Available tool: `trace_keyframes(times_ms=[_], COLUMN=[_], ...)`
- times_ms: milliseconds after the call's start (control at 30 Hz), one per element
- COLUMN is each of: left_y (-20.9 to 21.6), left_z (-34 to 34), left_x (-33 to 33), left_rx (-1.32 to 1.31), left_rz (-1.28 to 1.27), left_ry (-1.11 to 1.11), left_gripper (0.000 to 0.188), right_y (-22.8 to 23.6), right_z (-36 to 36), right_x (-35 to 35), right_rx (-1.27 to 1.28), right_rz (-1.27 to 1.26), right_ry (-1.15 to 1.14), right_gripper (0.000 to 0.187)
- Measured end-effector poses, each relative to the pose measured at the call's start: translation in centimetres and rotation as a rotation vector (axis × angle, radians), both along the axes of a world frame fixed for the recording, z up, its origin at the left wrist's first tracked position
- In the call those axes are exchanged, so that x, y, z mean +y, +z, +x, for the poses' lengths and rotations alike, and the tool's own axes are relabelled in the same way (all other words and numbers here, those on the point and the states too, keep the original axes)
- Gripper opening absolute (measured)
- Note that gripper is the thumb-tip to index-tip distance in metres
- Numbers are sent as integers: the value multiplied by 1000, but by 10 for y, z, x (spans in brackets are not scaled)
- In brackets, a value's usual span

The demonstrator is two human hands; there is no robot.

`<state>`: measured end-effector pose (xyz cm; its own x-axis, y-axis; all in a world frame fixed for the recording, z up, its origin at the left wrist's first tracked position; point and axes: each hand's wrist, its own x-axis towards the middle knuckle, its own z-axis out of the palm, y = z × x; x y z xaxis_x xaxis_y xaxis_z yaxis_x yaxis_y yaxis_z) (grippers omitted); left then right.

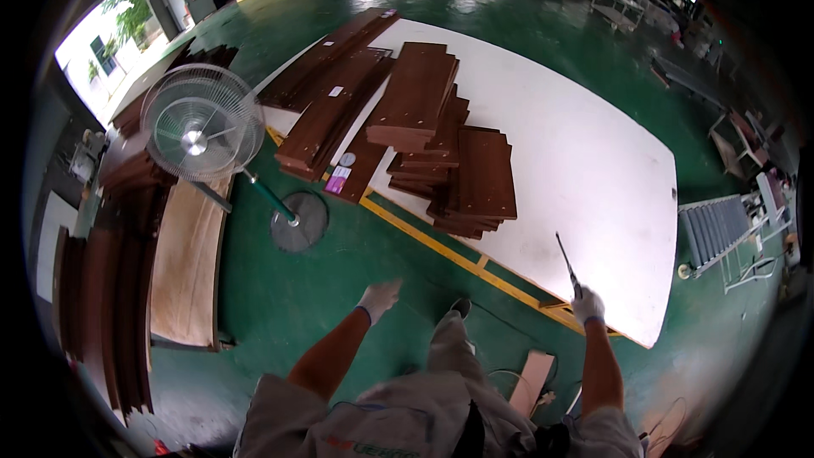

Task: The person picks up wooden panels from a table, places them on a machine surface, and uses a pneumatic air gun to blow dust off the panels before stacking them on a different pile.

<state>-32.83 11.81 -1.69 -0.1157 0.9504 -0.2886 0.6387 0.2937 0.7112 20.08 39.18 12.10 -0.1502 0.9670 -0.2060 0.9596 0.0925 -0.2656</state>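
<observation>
My right hand [587, 305], in a white glove, is closed round the handle of a long thin dark tool [568, 259] that looks like a screwdriver. Its tip points up and away over the white tabletop [585, 170], near the right front edge. With a white glove on too, my left hand [379, 299] hangs over the green floor in front of the table and holds nothing; its fingers look stretched out. Dark brown boards [413, 97] lie in uneven stacks on the table, the nearest stack [486, 174] left of the tool.
A pedestal fan [203, 123] stands on a round base [298, 222] left of the table. More brown boards [110, 288] and a pale wooden panel [188, 263] lie at far left. A roller conveyor [716, 233] stands at right. Near my feet is a pinkish board [532, 382] with cables.
</observation>
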Motion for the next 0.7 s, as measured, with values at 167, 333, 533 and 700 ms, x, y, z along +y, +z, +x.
trace_keyframes(times_ms=[167, 333, 533, 700], left_y=[100, 102, 59, 69], left_z=[-32, -56, -51, 4], left_x=[128, 251, 255, 248], left_rx=[-269, -434, -933, -1368], left_rz=[-88, -138, -219, -274], left_ry=[458, 399, 499, 610], left_gripper=[81, 101, 82, 65], right_y=[-1, -103, -69, -78], right_z=[-151, -282, -326, -302], right_x=[96, 134, 95, 91], right_rx=[543, 1473, 1679, 1829], right_rz=[-336, -951, -1231, -978], right_ry=[12, -133, -436, -262], right_gripper=[76, 77, 78, 80])
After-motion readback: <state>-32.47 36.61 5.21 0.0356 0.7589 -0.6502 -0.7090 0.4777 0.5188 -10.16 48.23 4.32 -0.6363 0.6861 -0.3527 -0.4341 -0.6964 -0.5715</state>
